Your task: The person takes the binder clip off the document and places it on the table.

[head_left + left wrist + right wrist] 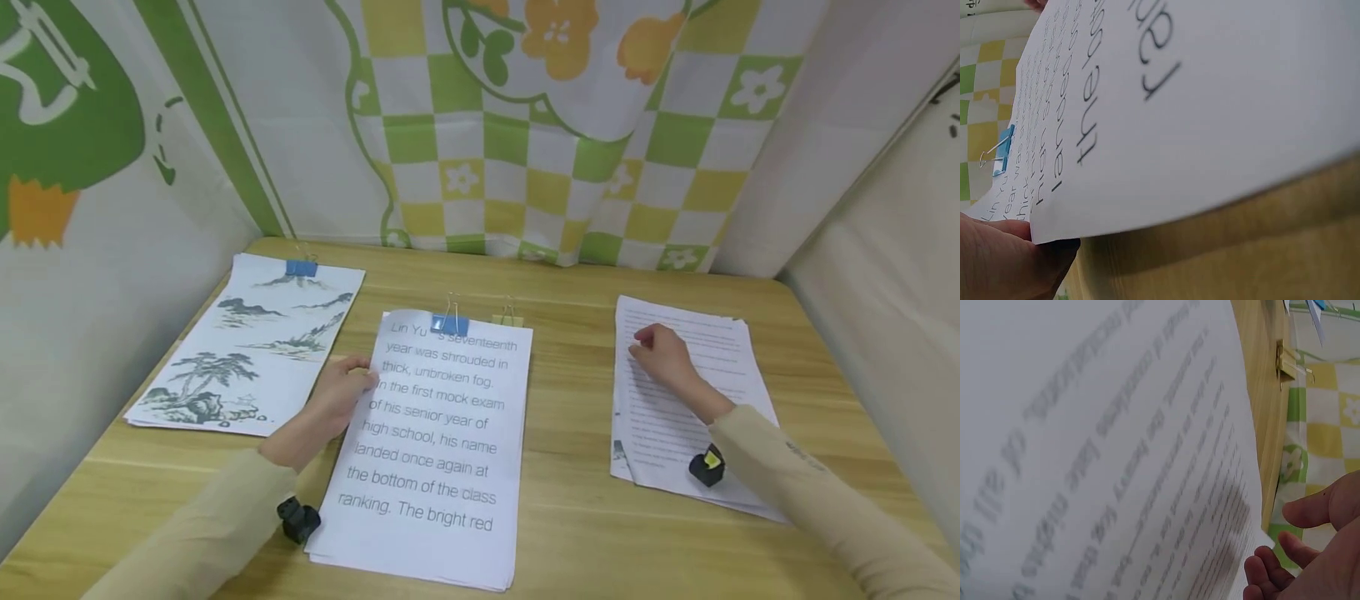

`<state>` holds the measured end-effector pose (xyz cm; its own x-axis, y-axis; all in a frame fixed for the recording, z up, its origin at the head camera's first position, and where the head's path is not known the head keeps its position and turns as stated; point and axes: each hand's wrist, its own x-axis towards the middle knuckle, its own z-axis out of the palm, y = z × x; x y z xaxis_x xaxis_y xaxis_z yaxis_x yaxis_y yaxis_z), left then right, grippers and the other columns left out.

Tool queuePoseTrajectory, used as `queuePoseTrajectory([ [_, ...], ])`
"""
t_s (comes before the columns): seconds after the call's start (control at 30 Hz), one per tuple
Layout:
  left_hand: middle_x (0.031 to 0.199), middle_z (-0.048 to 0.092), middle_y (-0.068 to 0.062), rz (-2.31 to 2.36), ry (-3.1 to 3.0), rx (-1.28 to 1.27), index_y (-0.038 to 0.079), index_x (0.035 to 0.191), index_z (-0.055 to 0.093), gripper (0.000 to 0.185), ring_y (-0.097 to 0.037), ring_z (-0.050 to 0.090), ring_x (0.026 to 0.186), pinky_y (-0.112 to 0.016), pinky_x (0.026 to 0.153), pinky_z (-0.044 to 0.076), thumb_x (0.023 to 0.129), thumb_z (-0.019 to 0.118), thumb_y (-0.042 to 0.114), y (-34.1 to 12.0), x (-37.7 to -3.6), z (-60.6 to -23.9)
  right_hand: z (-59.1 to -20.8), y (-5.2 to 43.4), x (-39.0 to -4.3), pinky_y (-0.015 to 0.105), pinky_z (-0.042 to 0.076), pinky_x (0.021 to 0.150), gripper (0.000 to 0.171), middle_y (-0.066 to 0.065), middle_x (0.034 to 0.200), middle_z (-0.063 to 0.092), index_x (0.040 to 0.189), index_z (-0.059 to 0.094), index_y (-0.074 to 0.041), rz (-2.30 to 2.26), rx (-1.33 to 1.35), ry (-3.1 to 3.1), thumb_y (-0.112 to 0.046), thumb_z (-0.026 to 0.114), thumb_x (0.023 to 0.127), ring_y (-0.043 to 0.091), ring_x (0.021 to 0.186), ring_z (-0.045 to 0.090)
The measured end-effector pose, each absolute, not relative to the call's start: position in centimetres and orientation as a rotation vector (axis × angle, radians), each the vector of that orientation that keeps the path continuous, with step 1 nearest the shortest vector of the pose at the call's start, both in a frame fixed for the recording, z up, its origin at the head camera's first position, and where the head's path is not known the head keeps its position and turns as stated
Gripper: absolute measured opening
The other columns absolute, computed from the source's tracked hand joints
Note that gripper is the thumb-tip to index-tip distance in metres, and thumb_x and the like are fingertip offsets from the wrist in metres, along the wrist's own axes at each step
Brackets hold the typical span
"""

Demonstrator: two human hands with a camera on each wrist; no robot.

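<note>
A stack of printed sheets [435,467] in large type lies in the middle, with a blue binder clip [450,324] at its top edge. My left hand [341,400] pinches that stack's left edge; the left wrist view shows the thumb [1007,228] over the paper and the other fingers partly hidden beneath. Over the upper part of a small-print stack [697,400] on the right is my right hand [666,358]. Its fingers are loosely bent and hold nothing, with the thumb apart from them in the right wrist view. No clip shows on this stack.
On the left, sheets with ink landscape drawings [247,358] carry another blue binder clip [302,267]. A yellow binder clip [508,319] sits by the middle stack's top right corner. Patterned curtains [540,167] hang behind the wooden table [570,517].
</note>
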<state>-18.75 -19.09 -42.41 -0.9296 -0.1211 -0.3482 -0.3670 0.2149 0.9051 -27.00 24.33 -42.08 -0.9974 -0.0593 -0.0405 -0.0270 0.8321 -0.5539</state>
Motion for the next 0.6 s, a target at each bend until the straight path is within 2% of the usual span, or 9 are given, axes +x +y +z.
queuePoseTrajectory([
  [0.23,0.09,0.061,-0.006,1.844,2.213,-0.495,-0.003,0.119,0.046,0.023,-0.011,0.058,0.07,-0.024,0.065,0.048,0.097,0.043,0.003,-17.2,-18.7,-42.4,-42.2,21.2,-25.4,0.044,0.049,0.086,0.031,0.027,0.109,0.059,0.115,0.055,0.01,-0.999,-0.152,2.877,-0.007,0.05,0.09,0.036,0.1,0.058],
  [0.6,0.097,0.061,-0.009,1.912,2.125,-0.535,-0.003,0.129,0.042,0.033,-0.011,0.059,0.075,-0.022,0.068,0.048,0.097,0.042,0.003,-15.9,-18.8,-42.7,-42.3,17.5,-23.0,0.042,0.048,0.09,0.031,0.021,0.115,0.062,0.117,0.058,0.004,-1.1,-0.181,2.713,-0.017,0.052,0.095,0.03,0.105,0.058],
])
